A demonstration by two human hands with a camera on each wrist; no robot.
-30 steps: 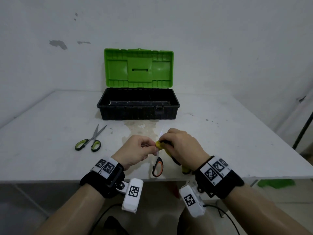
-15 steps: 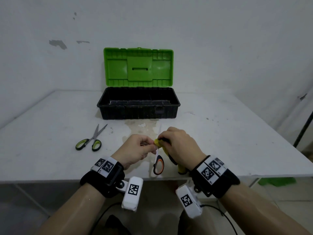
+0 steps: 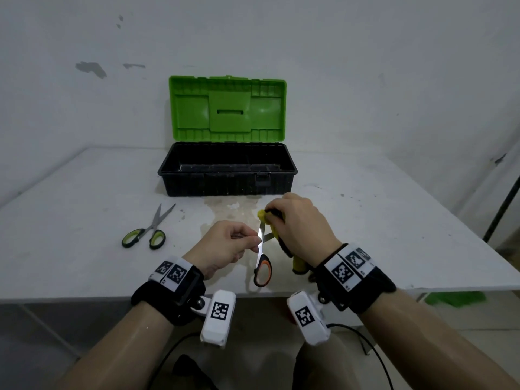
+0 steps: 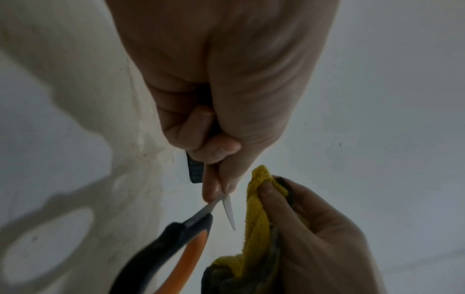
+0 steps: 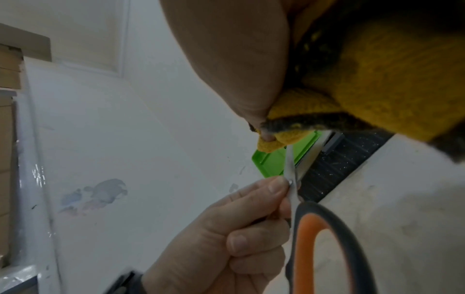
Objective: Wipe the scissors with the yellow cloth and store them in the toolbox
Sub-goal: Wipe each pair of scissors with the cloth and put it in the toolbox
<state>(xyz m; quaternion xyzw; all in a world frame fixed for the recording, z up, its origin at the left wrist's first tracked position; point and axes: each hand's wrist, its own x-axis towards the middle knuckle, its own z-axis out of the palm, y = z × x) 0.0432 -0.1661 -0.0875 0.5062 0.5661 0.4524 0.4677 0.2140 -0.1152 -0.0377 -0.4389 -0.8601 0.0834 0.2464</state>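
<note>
Blades: bright, smooth metal on the orange-and-black-handled scissors (image 3: 262, 256).
Handles: smooth plastic.
Cloth: yellow towelling cloth (image 4: 259, 218), nappy, matt, dark-edged.
Toolbox: black ribbed plastic toolbox (image 3: 228, 180), dusty; glossy green plastic lid (image 3: 227, 108).
Table: white matt table (image 3: 365, 235), stained.

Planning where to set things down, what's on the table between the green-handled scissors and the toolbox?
Nothing: in the head view, bare white table separates the green-handled scissors from the toolbox.

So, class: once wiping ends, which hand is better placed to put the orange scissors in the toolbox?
Left. The left hand already pinches the orange scissors; the right hand is full of yellow cloth.
</note>
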